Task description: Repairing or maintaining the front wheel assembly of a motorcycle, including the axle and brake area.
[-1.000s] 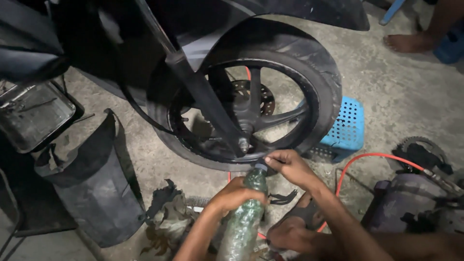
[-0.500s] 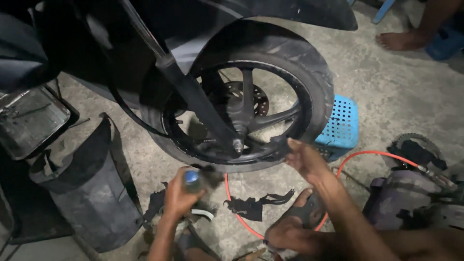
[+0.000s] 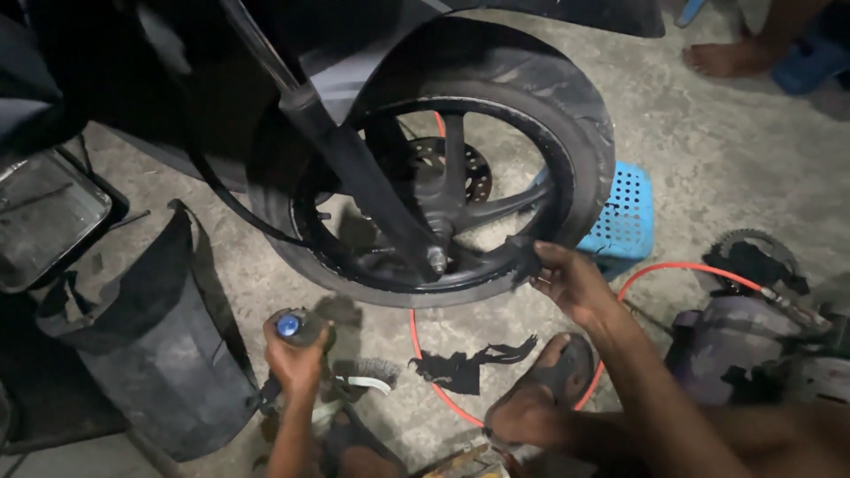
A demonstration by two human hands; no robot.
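A black motorcycle front wheel (image 3: 580, 168) with spoked rim stands on the concrete floor, held by a dark fork leg (image 3: 359, 168). My right hand (image 3: 571, 283) grips the lower right of the rim, pinching a dark scrap against it. My left hand (image 3: 297, 350) is low on the left, closed around a plastic bottle with a blue cap (image 3: 289, 325), held near the floor. My sandalled foot (image 3: 540, 389) rests below the wheel.
A blue perforated stool (image 3: 624, 221) sits behind the tyre. An orange hose (image 3: 682, 267) loops across the floor. Black torn scraps (image 3: 465, 365) lie under the wheel. A black fender piece (image 3: 150, 345) and metal tray (image 3: 44, 221) are left; another person's bare foot (image 3: 730, 57) is top right.
The bottle has come away from the rim and down to the left with my left hand. My right hand has shifted right and taken hold of the rim.
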